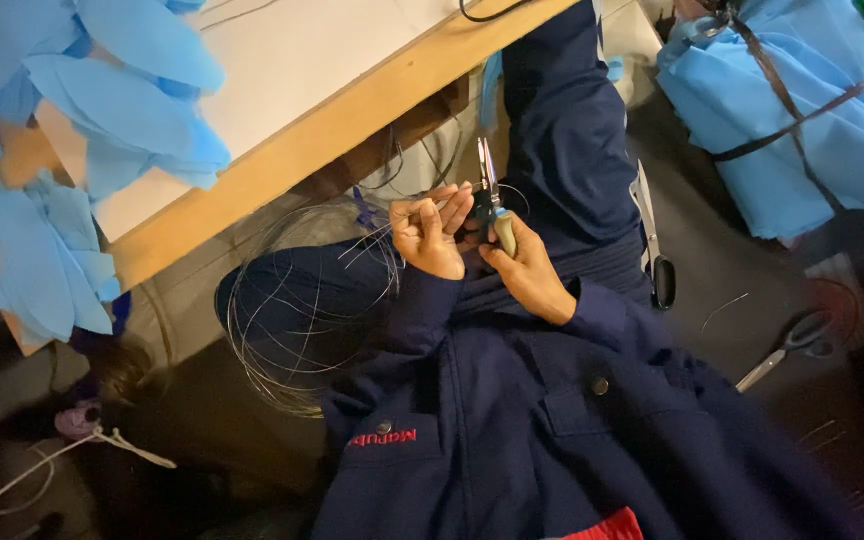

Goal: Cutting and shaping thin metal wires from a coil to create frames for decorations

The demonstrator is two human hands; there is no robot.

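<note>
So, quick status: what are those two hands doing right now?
Left hand pinching thin wire from a loose coil. Right hand gripping small pliers, tips up. Scissors lying on the lap, clear of both hands.

Wooden-edged white table (pixel 282 140) carries blue fabric pieces (pixel 132 110) and a dark cable (pixel 487 14)

**Steel wire, matt cloth, bare wood**

The pliers (pixel 489 195) have bright polished metal jaws and smooth plastic-coated handles. The coiled wire (pixel 302 300) is thin, shiny metal. The jacket (pixel 552 420) is matt navy woven cloth with dull metal buttons. The table edge (pixel 322 135) is bare, smooth wood under a matt white top. The blue sheets (pixel 112 100) look like soft non-woven fabric.
</note>
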